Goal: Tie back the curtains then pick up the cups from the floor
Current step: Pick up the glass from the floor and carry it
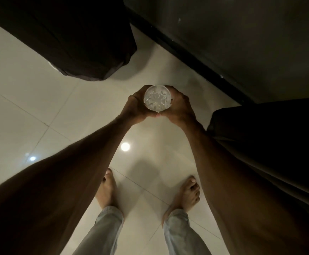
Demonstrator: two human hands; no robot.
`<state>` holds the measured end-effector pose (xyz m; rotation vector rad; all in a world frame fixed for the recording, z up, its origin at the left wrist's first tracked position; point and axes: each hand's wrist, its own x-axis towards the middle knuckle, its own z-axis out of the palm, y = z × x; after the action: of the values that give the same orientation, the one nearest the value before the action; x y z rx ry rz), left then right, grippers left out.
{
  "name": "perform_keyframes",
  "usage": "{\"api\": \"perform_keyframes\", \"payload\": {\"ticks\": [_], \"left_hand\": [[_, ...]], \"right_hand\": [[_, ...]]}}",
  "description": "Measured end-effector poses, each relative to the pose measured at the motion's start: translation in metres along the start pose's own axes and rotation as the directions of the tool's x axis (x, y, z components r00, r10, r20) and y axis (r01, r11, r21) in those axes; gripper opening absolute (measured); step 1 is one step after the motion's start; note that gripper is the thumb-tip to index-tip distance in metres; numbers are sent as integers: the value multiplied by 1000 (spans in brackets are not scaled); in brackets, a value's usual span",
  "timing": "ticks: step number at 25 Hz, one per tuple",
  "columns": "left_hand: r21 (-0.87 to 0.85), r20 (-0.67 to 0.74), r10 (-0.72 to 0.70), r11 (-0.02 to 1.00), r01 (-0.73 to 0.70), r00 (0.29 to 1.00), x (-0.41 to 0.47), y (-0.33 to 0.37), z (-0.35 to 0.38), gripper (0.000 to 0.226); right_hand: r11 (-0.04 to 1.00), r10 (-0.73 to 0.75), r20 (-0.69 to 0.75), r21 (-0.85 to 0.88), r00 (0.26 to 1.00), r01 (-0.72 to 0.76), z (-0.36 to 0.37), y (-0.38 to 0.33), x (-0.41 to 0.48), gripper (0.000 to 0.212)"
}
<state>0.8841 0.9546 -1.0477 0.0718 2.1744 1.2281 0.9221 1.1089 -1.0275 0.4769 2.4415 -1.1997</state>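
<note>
I hold one clear cup [157, 98] between my two hands, my left hand [134, 109] curled round one side and my right hand [179, 109] curled round the other, off the pale tiled floor [21, 89] and ahead of my two bare feet [187, 192]. Two dark curtains hang nearby: the left curtain [76, 34] and the right curtain [269, 135], well apart

Pale glossy floor [21, 80] was tiled with thin grout lines, two light reflections [125, 146] gleamed off it, dark wall [242, 34] loomed upper right, room dim.
</note>
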Motion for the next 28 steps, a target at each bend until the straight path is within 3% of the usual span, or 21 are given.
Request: {"api": "perform_keyframes", "payload": {"ticks": [8, 15, 19, 24, 28], "left_hand": [[-32, 36, 34, 999, -33, 999, -119, 151, -71, 85], [-16, 68, 2, 1000, -1, 998, -266, 296, -146, 83], [24, 167, 43, 999, -48, 985, -338, 363, -181, 77], [70, 217, 36, 996, -52, 976, -407, 411, -194, 79], [166, 267, 72, 979, -119, 961, -431, 437, -186, 79]], "right_hand": [[999, 27, -38, -16, 999, -28, -92, -127, -112, 75], [996, 75, -104, -40, 992, -80, -181, -274, -260, 66], [991, 133, -106, -15, 985, -135, -221, -336, -344, 76], [982, 167, -161, -59, 973, -179, -244, -380, -423, 69], [975, 216, -244, 99, 945, -198, -255, -384, -464, 69]]}}
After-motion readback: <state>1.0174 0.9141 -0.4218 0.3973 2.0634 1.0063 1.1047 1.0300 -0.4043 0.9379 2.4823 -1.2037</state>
